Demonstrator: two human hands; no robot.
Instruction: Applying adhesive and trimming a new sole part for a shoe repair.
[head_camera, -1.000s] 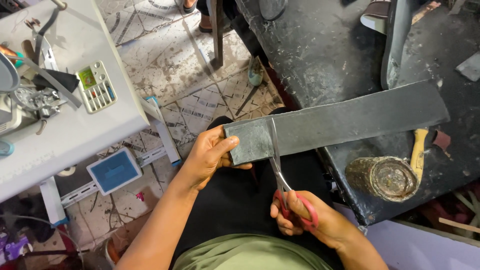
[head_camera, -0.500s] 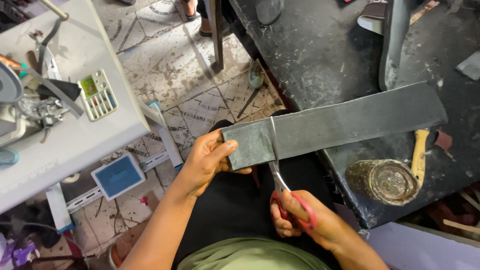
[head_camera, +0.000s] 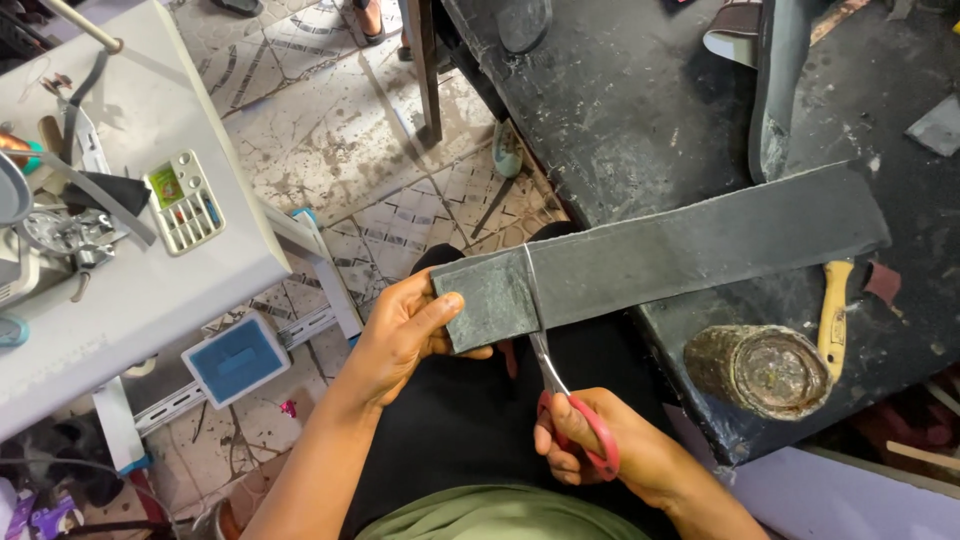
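Note:
A long dark grey strip of stiff sheet material (head_camera: 700, 245) reaches from the black worktable out over my lap. My left hand (head_camera: 405, 335) pinches its near end, thumb on top. My right hand (head_camera: 585, 445) grips red-handled scissors (head_camera: 560, 385), whose blades enter the strip from its lower edge. A straight cut line crosses the strip just right of my left thumb.
The black worktable (head_camera: 640, 110) bears a round grimy can (head_camera: 760, 370), a yellow-handled tool (head_camera: 832, 315) and a dark curved piece (head_camera: 775, 90). At the left stands a white sewing table (head_camera: 150, 290) with a small compartment box (head_camera: 183, 200). A blue box (head_camera: 235, 360) sits on the tiled floor.
The scissor blades have worked further up across the strip. Both hands keep their hold.

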